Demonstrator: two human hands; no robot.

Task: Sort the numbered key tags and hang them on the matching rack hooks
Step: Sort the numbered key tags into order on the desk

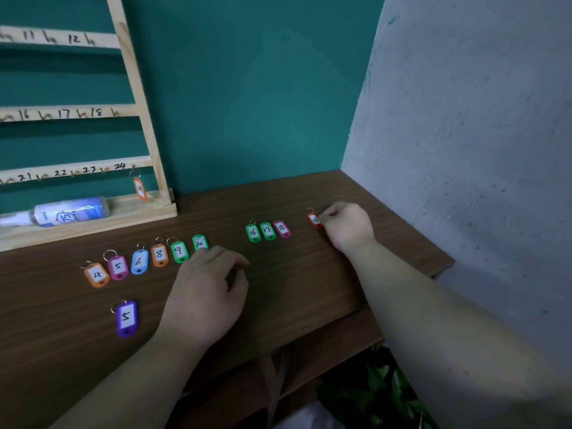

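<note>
Numbered key tags lie in a row on the brown table (294, 274): orange 4 (97, 274), pink 5 (118, 267), blue 6 (139, 261), orange 8 (159, 254), green 9 (179, 251), green 10 (200, 243). Further right lie green 16 (253, 232), green 17 (268, 230) and pink 18 (282, 228). A purple 5 tag (126, 318) sits alone in front. My right hand (348, 226) pinches a red tag (314, 219) on the table. My left hand (207, 289) hovers with loosely curled fingers, holding nothing. The wooden rack (136, 97) has an orange 24 tag (140, 188) hanging on its hook.
A spray bottle (62, 212) lies on the rack's base at the left. A grey wall (464, 134) closes off the right side. Green plant leaves (371, 394) show below the table's front edge.
</note>
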